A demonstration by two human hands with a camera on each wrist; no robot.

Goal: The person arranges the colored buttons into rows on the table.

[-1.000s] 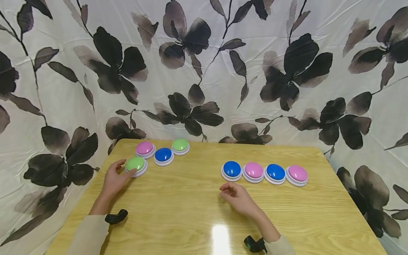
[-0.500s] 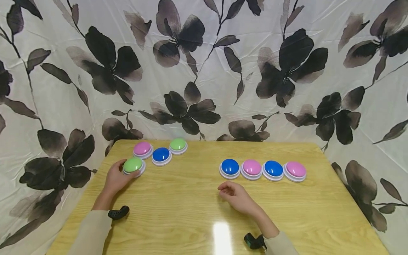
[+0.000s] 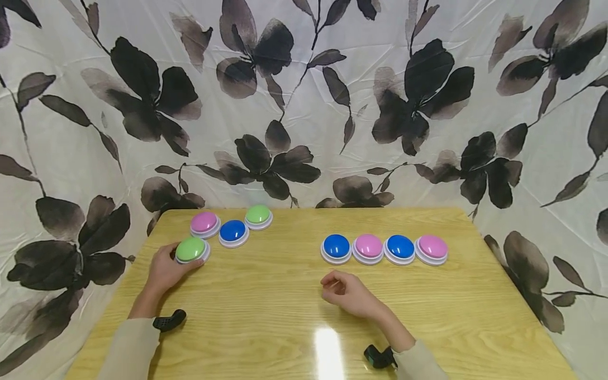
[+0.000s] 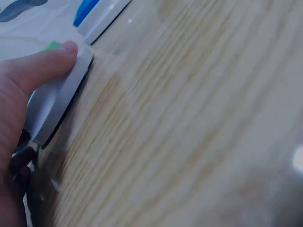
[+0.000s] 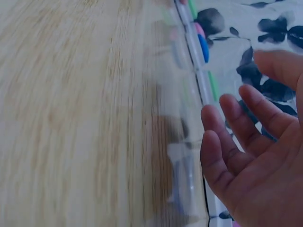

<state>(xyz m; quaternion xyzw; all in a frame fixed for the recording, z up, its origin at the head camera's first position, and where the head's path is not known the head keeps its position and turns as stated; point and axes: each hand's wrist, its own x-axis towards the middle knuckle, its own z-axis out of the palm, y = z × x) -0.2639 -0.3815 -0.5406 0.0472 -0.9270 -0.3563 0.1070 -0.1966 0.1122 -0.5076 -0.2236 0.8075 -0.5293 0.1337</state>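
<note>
My left hand [image 3: 166, 270] grips a green dome push button [image 3: 190, 249] by its white round base, at the left of the table. In the left wrist view the thumb [image 4: 52, 64] lies along the rim of the white base [image 4: 57, 101], and fingers show beneath its near end. My right hand [image 3: 349, 293] holds nothing; its fingers are loosely curled, in front of a blue push button [image 3: 336, 246]. In the right wrist view that hand [image 5: 260, 146] has its palm showing and its fingers relaxed.
Behind the gripped button stand a pink button [image 3: 204, 222], a blue button [image 3: 233, 231] and another green button [image 3: 258, 214]. A row on the right holds the blue button, then a pink [image 3: 368, 246], a blue [image 3: 400, 247] and a pink one [image 3: 432, 247]. Floral cloth hangs behind the wooden table [image 3: 266, 316].
My left hand has closed its fingers and thumb round the green button, which has shifted slightly toward me from the pink one. The right hand stays nearly still. The head view has shifted a little.
</note>
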